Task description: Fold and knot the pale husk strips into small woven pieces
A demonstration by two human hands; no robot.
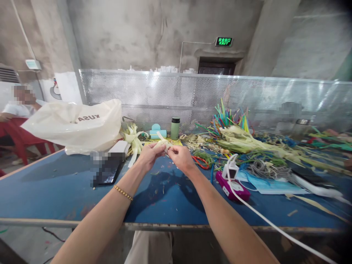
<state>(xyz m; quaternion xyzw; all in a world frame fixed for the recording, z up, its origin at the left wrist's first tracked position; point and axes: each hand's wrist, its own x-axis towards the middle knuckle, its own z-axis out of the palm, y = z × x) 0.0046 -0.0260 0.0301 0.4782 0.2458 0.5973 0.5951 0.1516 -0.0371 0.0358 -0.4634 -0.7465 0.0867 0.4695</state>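
Above the middle of the blue table point(104, 201), both my hands are closed on a pale strip point(162, 141) that looks like dried husk. My left hand point(150, 156) grips it from the left, and one end of the strip sticks up past the fingers. The fingertips of my right hand point(180, 156) pinch it from the other side, close to the left fingers. How the strip is folded between the fingers is too small to tell. A bundle of pale husk strips point(133, 141) lies just left of my hands.
A white plastic bag point(74, 128) and a dark tablet-like device point(108, 172) lie left. Behind my hands stands a green bottle point(175, 128). Right are a red-handled tool point(201, 162), a purple power block point(233, 187) with a white cable, husks point(242, 141) and coloured stems point(228, 119). A person sits far left.
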